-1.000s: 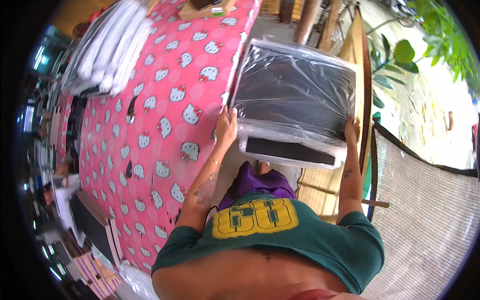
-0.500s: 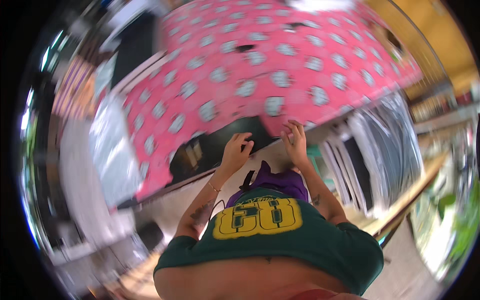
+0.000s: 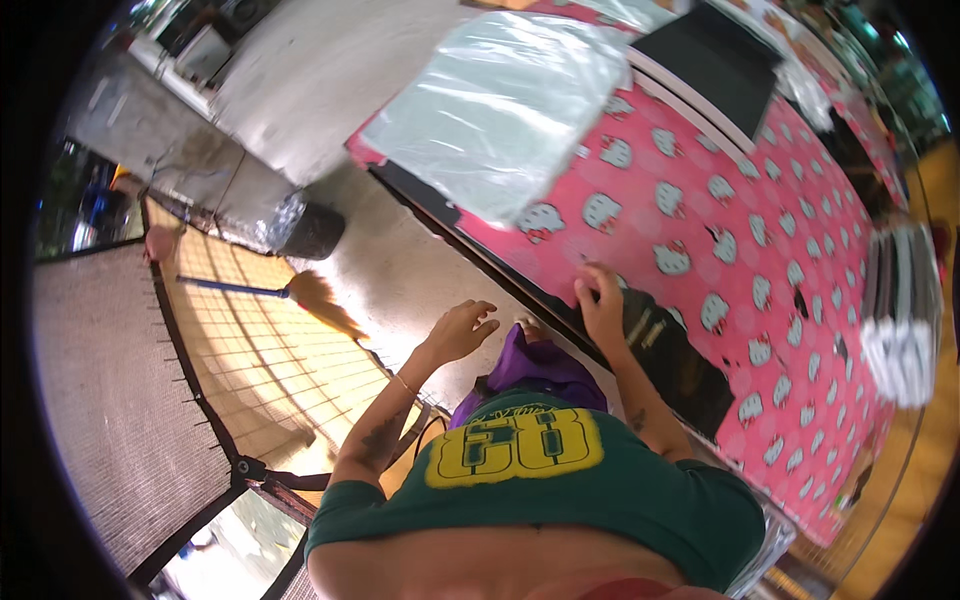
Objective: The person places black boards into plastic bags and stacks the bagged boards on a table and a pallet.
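My left hand hangs over the concrete floor to the left of the table edge. Its fingers are loosely bent and apart, with nothing in them. Over the near edge of the table is my right hand, also holding nothing, its fingers spread a little. Whether it touches the surface I cannot tell. The table wears a pink cover printed with white cat faces, torn to a black surface beside my right forearm. Closest ahead of my hands lies a pile of clear plastic sheets or bags at the table's corner.
A dark panel on a white stack lies on the far side of the table. Plastic-wrapped stacked sheets stand at the right. To the left are a broom, a black bin and a mesh-covered frame.
My view and body have turned left along the table. The plastic pile has come from the left to ahead of me. My left hand has gone from above the table to above the floor.
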The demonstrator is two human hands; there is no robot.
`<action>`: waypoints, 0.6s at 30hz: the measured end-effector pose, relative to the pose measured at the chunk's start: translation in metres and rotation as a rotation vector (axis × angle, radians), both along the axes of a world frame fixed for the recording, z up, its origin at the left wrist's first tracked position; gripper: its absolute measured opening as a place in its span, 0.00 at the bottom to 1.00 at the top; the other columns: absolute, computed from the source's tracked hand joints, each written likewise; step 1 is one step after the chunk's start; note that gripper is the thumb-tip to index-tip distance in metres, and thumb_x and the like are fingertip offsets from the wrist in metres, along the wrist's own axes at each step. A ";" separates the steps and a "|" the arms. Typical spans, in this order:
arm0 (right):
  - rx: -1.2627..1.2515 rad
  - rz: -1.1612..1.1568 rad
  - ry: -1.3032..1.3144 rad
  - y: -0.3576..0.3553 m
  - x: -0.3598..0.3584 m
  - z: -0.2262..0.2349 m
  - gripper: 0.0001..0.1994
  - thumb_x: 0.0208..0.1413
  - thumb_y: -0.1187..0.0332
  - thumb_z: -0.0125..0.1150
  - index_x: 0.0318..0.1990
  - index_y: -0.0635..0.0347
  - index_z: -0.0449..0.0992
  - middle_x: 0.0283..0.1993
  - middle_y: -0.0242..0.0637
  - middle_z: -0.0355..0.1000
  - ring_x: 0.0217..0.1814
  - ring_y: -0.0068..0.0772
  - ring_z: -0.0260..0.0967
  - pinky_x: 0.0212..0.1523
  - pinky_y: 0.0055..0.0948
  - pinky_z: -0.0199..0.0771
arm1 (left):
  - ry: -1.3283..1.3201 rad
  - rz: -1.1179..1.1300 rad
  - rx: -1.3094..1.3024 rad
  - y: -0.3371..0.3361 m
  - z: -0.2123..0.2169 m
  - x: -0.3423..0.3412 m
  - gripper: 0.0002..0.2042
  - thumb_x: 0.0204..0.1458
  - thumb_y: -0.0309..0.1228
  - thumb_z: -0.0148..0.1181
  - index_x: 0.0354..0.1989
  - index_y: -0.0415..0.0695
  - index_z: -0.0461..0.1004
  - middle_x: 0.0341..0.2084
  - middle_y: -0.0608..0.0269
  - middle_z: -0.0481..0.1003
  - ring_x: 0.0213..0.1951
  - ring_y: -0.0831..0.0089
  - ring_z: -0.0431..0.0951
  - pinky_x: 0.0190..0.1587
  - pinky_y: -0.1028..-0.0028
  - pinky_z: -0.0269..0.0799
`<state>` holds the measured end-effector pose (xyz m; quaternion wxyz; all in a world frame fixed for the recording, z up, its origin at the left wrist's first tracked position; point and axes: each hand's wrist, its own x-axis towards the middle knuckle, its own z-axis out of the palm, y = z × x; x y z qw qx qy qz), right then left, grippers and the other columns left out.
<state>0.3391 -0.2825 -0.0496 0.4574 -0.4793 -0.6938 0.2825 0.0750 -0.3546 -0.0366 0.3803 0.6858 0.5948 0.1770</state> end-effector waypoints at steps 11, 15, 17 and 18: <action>0.073 -0.423 -0.595 0.284 -0.061 -0.047 0.15 0.47 0.69 0.56 0.44 0.59 0.74 0.45 0.49 0.68 0.50 0.50 0.64 0.50 0.42 0.64 | 0.074 0.504 -0.021 0.080 -0.008 -0.226 0.15 0.51 0.34 0.59 0.45 0.39 0.73 0.35 0.49 0.75 0.34 0.62 0.78 0.36 0.68 0.73; -0.019 -0.276 -0.611 0.289 -0.035 -0.056 0.11 0.45 0.71 0.58 0.38 0.61 0.76 0.33 0.45 0.72 0.38 0.42 0.68 0.41 0.35 0.68 | 0.052 0.503 0.006 0.120 0.006 -0.310 0.16 0.51 0.35 0.58 0.45 0.39 0.72 0.35 0.48 0.75 0.33 0.60 0.77 0.37 0.68 0.72; -0.027 -0.404 -0.444 0.281 -0.026 -0.044 0.08 0.47 0.69 0.59 0.32 0.64 0.75 0.28 0.45 0.73 0.31 0.37 0.70 0.36 0.31 0.68 | 0.080 0.490 0.094 0.151 0.016 -0.352 0.15 0.50 0.33 0.58 0.45 0.39 0.72 0.36 0.48 0.74 0.35 0.59 0.77 0.38 0.67 0.72; -0.308 -0.562 -0.080 0.285 -0.002 -0.050 0.10 0.48 0.67 0.59 0.33 0.65 0.74 0.35 0.43 0.74 0.37 0.36 0.71 0.38 0.31 0.68 | 0.024 0.538 0.147 0.175 0.036 -0.362 0.14 0.50 0.30 0.58 0.45 0.38 0.72 0.37 0.49 0.74 0.35 0.58 0.77 0.39 0.66 0.72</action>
